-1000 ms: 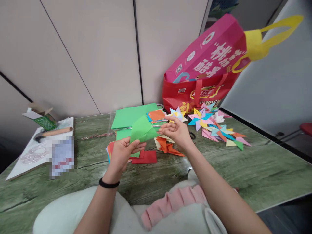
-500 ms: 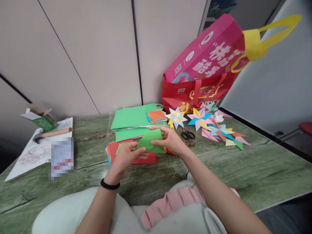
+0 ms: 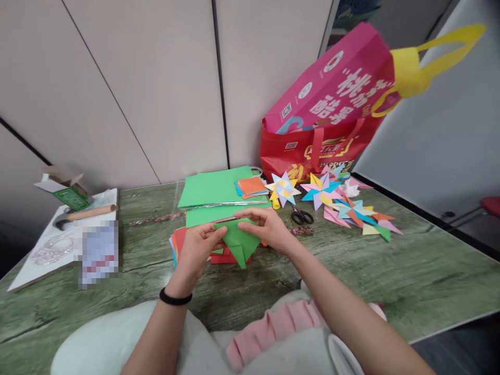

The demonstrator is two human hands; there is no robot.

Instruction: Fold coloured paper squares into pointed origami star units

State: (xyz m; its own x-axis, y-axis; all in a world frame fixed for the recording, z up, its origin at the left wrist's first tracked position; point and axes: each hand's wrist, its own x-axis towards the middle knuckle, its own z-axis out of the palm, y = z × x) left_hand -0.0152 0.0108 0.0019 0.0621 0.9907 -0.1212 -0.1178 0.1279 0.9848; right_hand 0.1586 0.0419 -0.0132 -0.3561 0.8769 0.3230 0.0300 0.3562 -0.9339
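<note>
A folded green paper point(image 3: 241, 240) is held up between my two hands, its pointed tip hanging down. My left hand point(image 3: 199, 247) pinches its upper left corner, thumb in front. At the upper right, my right hand point(image 3: 269, 227) grips the same paper between thumb and fingers. Beneath them lies a stack of coloured sheets with red point(image 3: 231, 257) on top, partly covered by the hands and the green paper. Just behind are large green sheets point(image 3: 214, 188) with a small pile of orange squares point(image 3: 252, 185) on them.
Black-handled scissors point(image 3: 302, 215) lie right of my hands, near folded paper stars point(image 3: 321, 190). A red bag point(image 3: 287, 151) stands at the back right. On the left are a white board point(image 3: 42, 255), a wooden-handled tool point(image 3: 91, 212) and an open green box point(image 3: 70, 195).
The green paper has turned so that its point hangs downward. My left hand has moved from beside its lower edge to pinching its upper left corner.
</note>
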